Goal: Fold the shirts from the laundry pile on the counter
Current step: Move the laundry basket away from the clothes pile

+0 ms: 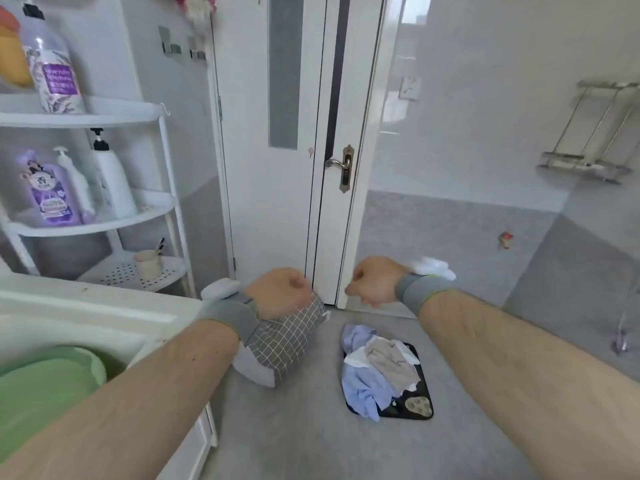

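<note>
At the far left a white corner shelf unit (166, 188) with three tiers is seen. On its top tier one clear pump bottle with a purple label (52, 69) is stood beside an orange object (12, 53) cut off by the frame edge. On the middle tier three bottles are counted: a purple one (48, 192), a slim white pump bottle (77, 188) and a larger white bottle with a black pump (112, 181). On the perforated bottom tier one cream cup (148, 265) is set, with dark sticks held in it. In the lower left corner a white sink counter (69, 306) is shown, and one green basin (41, 382) is held in its bowl. Two forearms are stretched forward, each bound with a grey wristband. The left hand (278, 291) is clenched into a fist with nothing grasped; beneath it a grey grid-patterned fabric bag (287, 341) is stood on the grey floor (311, 438). Behind, a white door (273, 174) with one brass lever handle (341, 166) is seen. The right hand (372, 280) is likewise curled, and nothing is seen to be gripped in it. Below it, on the floor, one black mat (420, 407) is laid, and the laundry pile (372, 368) is heaped on its left and upper part: blue, white and beige garments, crumpled together, their exact number not to be told. At the far right one metal wall rack (588, 157) is fixed to the tiled wall.
</note>
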The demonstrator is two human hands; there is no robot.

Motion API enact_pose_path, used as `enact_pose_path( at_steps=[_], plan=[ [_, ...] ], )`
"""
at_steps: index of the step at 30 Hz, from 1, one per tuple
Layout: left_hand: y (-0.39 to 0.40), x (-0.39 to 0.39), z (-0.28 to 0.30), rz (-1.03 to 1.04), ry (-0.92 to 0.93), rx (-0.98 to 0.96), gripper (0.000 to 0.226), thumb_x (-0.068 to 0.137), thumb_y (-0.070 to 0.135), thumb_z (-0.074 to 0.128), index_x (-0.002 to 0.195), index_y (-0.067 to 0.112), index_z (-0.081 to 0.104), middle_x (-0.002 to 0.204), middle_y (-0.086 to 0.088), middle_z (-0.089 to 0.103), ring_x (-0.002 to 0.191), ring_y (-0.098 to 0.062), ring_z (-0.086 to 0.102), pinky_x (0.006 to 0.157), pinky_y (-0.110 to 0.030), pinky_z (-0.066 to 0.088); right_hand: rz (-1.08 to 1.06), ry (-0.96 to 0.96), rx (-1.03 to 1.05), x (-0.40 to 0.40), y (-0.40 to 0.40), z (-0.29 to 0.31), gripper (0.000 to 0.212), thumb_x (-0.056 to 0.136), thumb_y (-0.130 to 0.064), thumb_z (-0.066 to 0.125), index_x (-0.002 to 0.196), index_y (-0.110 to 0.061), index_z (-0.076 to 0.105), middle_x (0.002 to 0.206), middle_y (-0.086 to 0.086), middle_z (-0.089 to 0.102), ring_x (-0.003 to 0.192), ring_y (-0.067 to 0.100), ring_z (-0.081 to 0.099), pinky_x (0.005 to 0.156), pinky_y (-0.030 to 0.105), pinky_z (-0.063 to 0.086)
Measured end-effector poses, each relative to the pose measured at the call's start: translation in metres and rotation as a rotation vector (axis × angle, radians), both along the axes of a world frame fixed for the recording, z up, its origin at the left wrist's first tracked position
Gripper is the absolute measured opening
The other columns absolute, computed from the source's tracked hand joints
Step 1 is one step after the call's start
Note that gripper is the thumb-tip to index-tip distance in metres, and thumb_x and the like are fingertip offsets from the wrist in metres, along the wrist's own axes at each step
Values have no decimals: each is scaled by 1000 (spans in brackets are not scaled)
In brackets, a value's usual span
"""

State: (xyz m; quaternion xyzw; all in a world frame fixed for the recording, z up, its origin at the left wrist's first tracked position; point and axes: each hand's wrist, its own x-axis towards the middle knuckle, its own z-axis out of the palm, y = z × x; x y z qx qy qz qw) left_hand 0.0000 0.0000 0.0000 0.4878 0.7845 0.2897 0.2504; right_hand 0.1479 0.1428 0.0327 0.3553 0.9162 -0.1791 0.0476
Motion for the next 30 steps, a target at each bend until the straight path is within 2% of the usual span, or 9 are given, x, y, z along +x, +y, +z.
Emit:
enact_pose_path(
  at_steps=[3,5,7,13,16,20,26,28,30],
  plan=[
    [69,-20,-33,55,-57,-40,13,84,20,56,92,18,66,81,-1,70,65,-13,63,69,-30,58,14,-29,-81,-24,70,-30,31,84,-31,57,88,-5,72,82,8,75,63,20,65,74,30,55],
    [115,-35,-56,92,-92,-74,12,83,18,59,91,21,67,73,4,68,56,-7,60,53,-20,50,41,-24,-103,-41,117,-51,30,83,-31,58,88,-5,72,81,7,75,60,18,61,71,29,55],
    [160,-48,-75,135,-128,-90,11,83,19,60,90,23,67,75,3,68,55,-7,60,49,-18,46,50,18,-158,-54,166,-71,31,83,-30,58,86,-3,72,81,8,75,61,17,60,71,30,55],
    [268,-84,-120,265,-222,-123,9,85,19,60,88,26,64,86,0,71,64,-10,65,59,-25,54,-56,93,-389,-92,286,-122,28,86,-30,58,76,-6,69,80,14,74,60,22,62,67,30,54],
    [307,-105,-141,300,-233,-158,8,85,20,60,88,27,62,87,0,71,72,-13,67,73,-33,58,-141,123,-511,-117,329,-149,23,88,-24,58,70,-9,61,72,15,70,55,23,57,57,31,48],
    [361,-145,-178,348,-259,-178,9,86,21,58,87,29,61,90,3,67,79,-14,66,67,-27,55,-219,107,-604,-165,380,-189,20,86,-21,59,68,-12,60,63,8,66,49,21,55,49,25,45],
    [475,-257,-299,410,-275,-271,10,89,20,53,92,23,62,87,0,66,71,-16,63,69,-30,55,-362,93,-714,-290,476,-312,19,83,-20,57,66,-12,60,57,4,65,49,20,56,51,26,49],
    [503,-284,-329,460,-292,-315,14,90,22,53,99,19,63,91,-2,67,79,-17,64,73,-31,55,-396,62,-743,-317,493,-339,18,81,-17,56,64,-12,59,54,4,64,49,22,55,55,30,51],
    [556,-333,-396,459,-307,-388,16,90,24,53,101,18,62,96,-2,67,89,-22,65,81,-33,55,-475,24,-777,-373,531,-408,16,81,-12,55,65,-13,54,49,5,59,44,21,49,48,25,44]
  ],
)
